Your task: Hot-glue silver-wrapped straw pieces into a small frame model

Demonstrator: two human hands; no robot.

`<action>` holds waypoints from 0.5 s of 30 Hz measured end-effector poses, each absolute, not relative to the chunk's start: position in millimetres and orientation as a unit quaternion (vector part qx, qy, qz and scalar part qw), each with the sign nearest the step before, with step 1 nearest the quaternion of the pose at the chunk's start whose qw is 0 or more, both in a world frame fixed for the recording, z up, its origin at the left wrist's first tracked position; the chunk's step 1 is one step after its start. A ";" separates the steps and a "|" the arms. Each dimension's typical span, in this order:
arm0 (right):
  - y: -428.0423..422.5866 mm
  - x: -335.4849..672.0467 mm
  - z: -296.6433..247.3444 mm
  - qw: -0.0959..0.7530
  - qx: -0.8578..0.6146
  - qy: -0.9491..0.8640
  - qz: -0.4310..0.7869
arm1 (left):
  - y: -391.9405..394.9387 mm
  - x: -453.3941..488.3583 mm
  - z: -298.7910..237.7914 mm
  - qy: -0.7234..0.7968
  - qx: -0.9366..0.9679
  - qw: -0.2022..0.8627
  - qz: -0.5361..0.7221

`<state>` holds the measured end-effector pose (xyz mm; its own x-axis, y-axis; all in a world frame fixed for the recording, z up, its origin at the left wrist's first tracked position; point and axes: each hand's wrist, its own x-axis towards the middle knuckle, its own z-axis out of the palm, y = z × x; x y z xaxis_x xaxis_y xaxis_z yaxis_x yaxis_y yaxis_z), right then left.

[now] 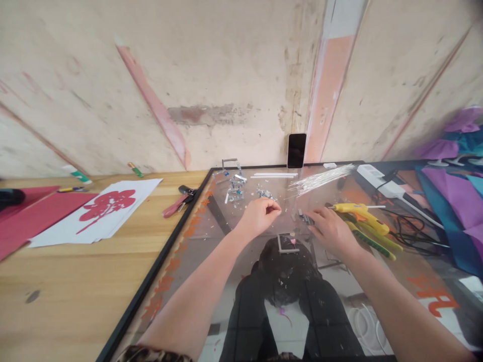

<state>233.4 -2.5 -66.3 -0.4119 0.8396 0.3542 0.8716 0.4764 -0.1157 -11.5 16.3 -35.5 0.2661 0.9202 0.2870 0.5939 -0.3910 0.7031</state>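
Note:
Both my hands rest over a black-framed glass pane [162, 261] lying on a wooden table. My left hand [260, 215] is curled, thumb and fingertips pinched together on something too small to make out, just beside a litter of small silvery pieces [264, 193]. My right hand [330, 229] lies palm down with its fingers bent over a small dark object [305, 217] on the glass. A small grey square frame piece [287, 244] sits between my wrists.
A yellow glue gun [360, 211] and green-handled tool lie right of my right hand, with a power strip [381, 183] and cables behind. A phone [296, 150] leans on the wall. Red-handled pliers [175, 203], white paper with a red cutout [107, 206] and red sheets lie left.

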 end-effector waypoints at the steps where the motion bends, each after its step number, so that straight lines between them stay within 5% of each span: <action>1: -1.1 230.3 -68.5 0.189 -0.509 -0.839 -0.038 | 15.5 -10.4 -35.1 0.497 0.761 0.238 0.342; 15: 5.8 230.0 -69.5 0.334 -0.539 -0.765 0.110 | 5.2 6.3 -33.7 0.477 0.751 0.281 0.359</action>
